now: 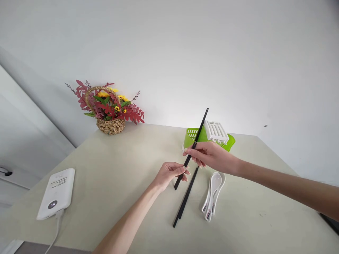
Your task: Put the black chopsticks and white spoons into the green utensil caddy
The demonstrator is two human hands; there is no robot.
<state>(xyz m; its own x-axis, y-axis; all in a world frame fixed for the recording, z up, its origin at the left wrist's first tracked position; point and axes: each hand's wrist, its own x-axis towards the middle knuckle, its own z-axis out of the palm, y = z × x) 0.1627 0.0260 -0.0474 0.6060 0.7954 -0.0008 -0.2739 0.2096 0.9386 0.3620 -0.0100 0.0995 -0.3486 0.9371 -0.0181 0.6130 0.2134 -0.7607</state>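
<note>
A pair of black chopsticks [187,159] slants upward between my two hands, raised above the table. My left hand [169,173] pinches them near their thick lower end. Higher up the shafts, my right hand [209,154] grips the same pair between thumb and fingers. Beneath them, more black chopsticks [186,197] lie on the tabletop. Just right of these rest several white spoons [214,190], overlapping, with a printed mark on their handles. Behind my right hand stands a green utensil holder [192,133] with a white slotted part [215,131]; my hand hides some of it.
A wicker basket [111,126] of artificial flowers stands at the table's back left, against the wall. Near the left edge lies a white power bank [57,192] with a cable [57,229] plugged in. The pale table [119,155] meets a wall at the back.
</note>
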